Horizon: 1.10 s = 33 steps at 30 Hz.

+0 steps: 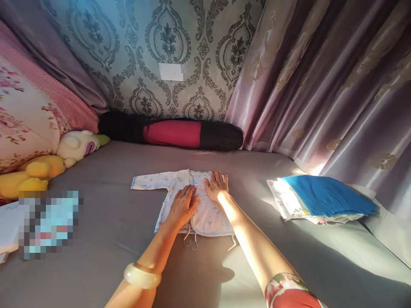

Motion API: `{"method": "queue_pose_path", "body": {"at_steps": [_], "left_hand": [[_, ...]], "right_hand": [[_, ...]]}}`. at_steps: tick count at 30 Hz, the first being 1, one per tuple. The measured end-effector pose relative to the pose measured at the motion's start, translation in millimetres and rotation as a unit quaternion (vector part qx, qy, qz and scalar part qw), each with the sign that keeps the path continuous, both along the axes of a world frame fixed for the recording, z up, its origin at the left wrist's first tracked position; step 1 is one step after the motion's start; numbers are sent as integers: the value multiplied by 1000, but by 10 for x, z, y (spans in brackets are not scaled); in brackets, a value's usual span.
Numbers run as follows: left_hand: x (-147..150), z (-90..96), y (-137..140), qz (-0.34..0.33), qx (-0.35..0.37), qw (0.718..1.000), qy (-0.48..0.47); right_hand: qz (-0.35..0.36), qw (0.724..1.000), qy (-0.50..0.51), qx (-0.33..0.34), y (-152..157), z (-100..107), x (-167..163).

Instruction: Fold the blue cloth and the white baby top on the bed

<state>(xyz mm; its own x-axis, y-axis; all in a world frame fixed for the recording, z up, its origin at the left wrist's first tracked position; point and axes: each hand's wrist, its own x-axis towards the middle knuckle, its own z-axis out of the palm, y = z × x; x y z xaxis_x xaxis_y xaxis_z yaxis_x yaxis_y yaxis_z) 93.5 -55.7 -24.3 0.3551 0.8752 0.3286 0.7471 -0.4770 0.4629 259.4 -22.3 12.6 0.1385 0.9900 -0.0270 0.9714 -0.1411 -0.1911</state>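
Observation:
A small white baby shirt (pixel 205 218) with pale blue trim and a fine print lies spread on the grey bed sheet. Its left sleeve stretches out flat to the side; the right sleeve does not show and may be folded in or under my hand. Thin white ties hang from the lower hem. My left hand (pixel 183 206) rests flat on the middle of the shirt, fingers stretched forward. Near the collar and right shoulder, my right hand (pixel 218 186) lies flat with its fingers extended. Neither hand grips the cloth. A pale bangle (pixel 142 276) circles my left wrist.
A stack of folded clothes with a blue piece (pixel 327 196) on top sits at the right. Plush toys (pixel 75 145) and a floral cushion (pixel 25 111) are at the left, near a blurred object (pixel 53 226). A black and red bolster (pixel 173 133) lies along the wall.

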Motion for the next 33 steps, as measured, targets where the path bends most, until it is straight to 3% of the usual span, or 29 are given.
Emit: {"method": "queue_pose_path", "body": {"at_steps": [6,13,20,25,33], "left_hand": [[-55,54,37,52,11,998,-46],[-70,9,56,122,36,990,-65],[-95,91,60,106,10,983,-147],[-177,198,121,155,5,955,-254],[-442,356,263,279,-53,895,-343]], "right_hand": [[77,997,21,21,129,0,-362],[52,998,7,20,194,-183,-492],[53,998,15,5,202,-135,-505],[96,993,0,67,170,-98,-668],[174,981,24,78,233,-69,-993]]}}
